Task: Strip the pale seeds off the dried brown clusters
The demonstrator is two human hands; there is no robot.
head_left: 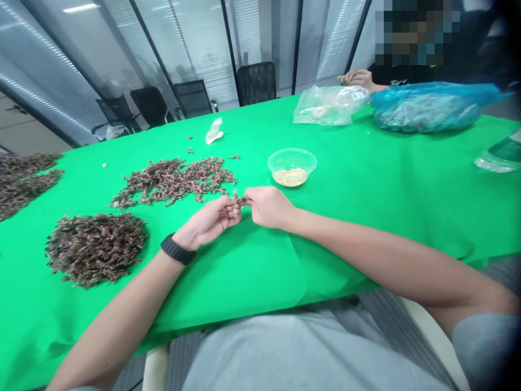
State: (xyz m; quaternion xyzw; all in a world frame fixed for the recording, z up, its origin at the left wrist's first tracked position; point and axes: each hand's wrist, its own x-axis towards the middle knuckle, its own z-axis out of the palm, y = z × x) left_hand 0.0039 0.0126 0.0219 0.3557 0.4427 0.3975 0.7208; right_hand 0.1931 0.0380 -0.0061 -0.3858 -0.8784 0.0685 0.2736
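Currently, my left fingertips (234, 209) and right fingertips (246, 196) pinch a small dried brown sprig (240, 201), its length running roughly from hand to hand, while a loose heap of sprigs (173, 182) lies beyond, nearer my left hand (209, 220) than my right hand (268, 207).

1. Your left hand (209, 220) and right hand (268, 207) pinch a small dried brown sprig (240, 201) between them (a black wristband (178, 248) circles your left wrist).
2. Heaps of brown sprigs (95, 248) lie leftward on the green-covered table (366, 163).
3. A clear round plastic bowl (292, 161) holding pale grains (290, 177) sits near your right hand.
4. A co-worker's hand (356, 79) rests beside a blue plastic bag (427, 107).
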